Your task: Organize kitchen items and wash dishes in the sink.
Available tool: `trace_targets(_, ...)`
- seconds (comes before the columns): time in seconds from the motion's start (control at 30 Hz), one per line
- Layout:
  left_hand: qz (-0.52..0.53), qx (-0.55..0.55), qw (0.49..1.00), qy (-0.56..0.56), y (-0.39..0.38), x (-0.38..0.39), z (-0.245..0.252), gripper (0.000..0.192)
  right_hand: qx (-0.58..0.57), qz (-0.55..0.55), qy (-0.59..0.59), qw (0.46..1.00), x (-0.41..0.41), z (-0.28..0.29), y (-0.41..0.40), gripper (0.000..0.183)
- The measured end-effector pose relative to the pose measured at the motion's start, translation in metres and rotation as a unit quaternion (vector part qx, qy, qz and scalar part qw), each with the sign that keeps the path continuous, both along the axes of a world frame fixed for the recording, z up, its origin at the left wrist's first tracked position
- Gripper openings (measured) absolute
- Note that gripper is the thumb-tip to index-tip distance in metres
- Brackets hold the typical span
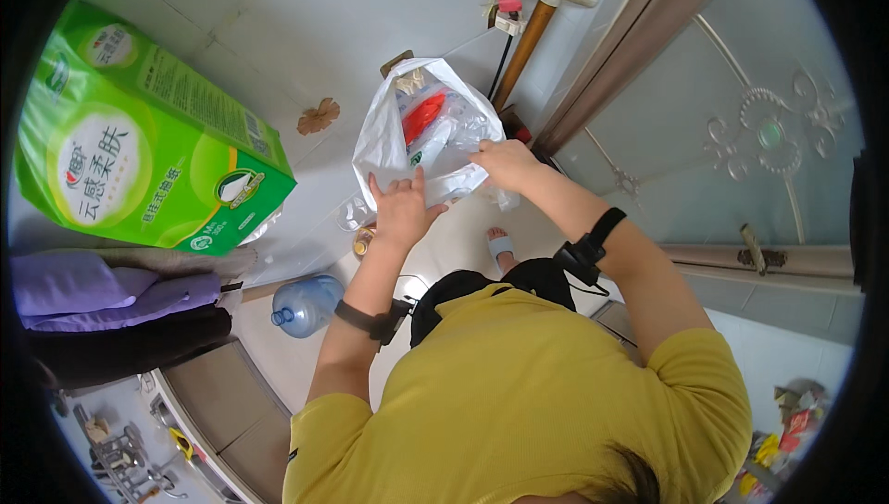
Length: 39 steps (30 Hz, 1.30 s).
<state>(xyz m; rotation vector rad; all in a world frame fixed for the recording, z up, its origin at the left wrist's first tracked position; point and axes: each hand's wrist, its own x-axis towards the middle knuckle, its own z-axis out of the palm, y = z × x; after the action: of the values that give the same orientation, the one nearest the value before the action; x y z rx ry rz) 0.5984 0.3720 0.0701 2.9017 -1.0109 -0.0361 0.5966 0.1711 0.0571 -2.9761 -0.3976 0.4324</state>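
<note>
A white plastic bag [382,132] hangs with its mouth open against the tiled wall in front of me. Inside it lie crumpled clear plastic bags [455,122] and a red piece of plastic [424,119]. My left hand [403,209] is at the bag's near left rim, its fingers over the edge and its thumb outside. The index and little fingers stick out while the middle ones are bent. On the near right rim, my right hand [510,167] pinches the plastic between thumb and fingers. The bag's underside is hidden.
A large green tissue pack [160,143] hangs at the left, above purple cloth [111,292]. A blue water jug [305,306] lies on the floor. To the right are a wooden-shafted stick [524,49] with a T-shaped handle and a frosted glass door [764,122].
</note>
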Motion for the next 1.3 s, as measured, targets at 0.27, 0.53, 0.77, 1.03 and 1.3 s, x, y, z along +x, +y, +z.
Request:
trace_targets(0.27, -0.001, -0.22, 0.975, 0.017, 0.004, 0.034, 0.017, 0.03, 0.329, 0.028, -0.043, 0.943, 0.025, 0.034, -0.031, 0.029)
trace_targets(0.53, 0.074, -0.296, 0.942, -0.141, -0.018, 0.1, 0.044, 0.015, 0.385, -0.087, -0.22, 0.892, 0.096, 0.058, -0.019, 0.02)
trace_targets(0.77, 0.102, -0.308, 0.906, -0.271, -0.027, 0.133, 0.031, 0.01, 0.326, -0.157, -0.332, 0.871, 0.132, 0.044, 0.001, 0.021)
trace_targets(1.03, 0.072, -0.295, 0.906, -0.293, -0.03, 0.124, 0.013, 0.02, 0.29, -0.188, -0.392, 0.852, 0.139, 0.02, 0.009, 0.014)
trace_targets(1.3, 0.019, -0.18, 0.963, -0.198, -0.027, 0.09, 0.001, 0.051, 0.291, -0.187, -0.451, 0.823, 0.116, 0.013, 0.012, 0.022)
